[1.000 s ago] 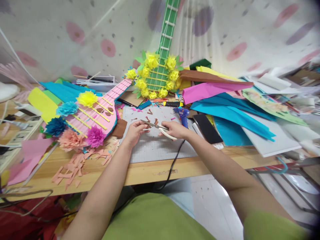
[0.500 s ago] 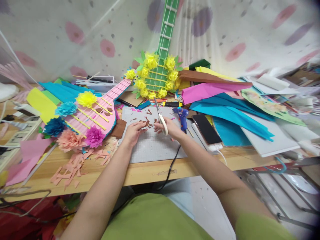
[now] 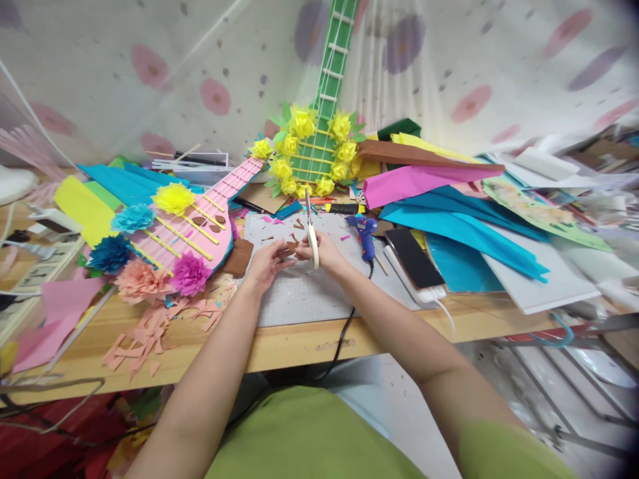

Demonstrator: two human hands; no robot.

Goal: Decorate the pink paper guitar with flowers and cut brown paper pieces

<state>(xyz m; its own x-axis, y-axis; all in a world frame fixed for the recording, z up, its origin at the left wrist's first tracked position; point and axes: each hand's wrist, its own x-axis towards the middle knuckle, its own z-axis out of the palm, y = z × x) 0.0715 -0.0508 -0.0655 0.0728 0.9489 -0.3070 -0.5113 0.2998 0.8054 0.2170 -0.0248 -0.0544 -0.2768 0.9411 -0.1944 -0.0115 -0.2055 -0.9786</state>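
My right hand (image 3: 324, 255) is closed around a pair of white-handled scissors (image 3: 313, 243), their blades pointing away from me. Close beside it on the left, my left hand (image 3: 267, 263) pinches a small piece of brown paper (image 3: 289, 247) between thumb and fingertips. The fingertips of both hands almost meet at this piece. Beneath them lies a grey cutting mat (image 3: 299, 299) with brown paper scraps (image 3: 298, 225) strewn over its far part. A folded brown paper stack (image 3: 238, 258) rests left of my left hand.
A pink paper-flowered instrument model (image 3: 200, 233) lies at left; a green one (image 3: 319, 143) with yellow flowers stands behind. To the right are a blue glue gun (image 3: 367, 238), a phone (image 3: 413, 258) and coloured paper sheets (image 3: 464, 223). Peach paper scraps (image 3: 142, 339) litter the front left.
My right hand has shifted left with the scissors, closing in on my left hand. The scissors now point more nearly straight ahead. My left hand has barely moved.
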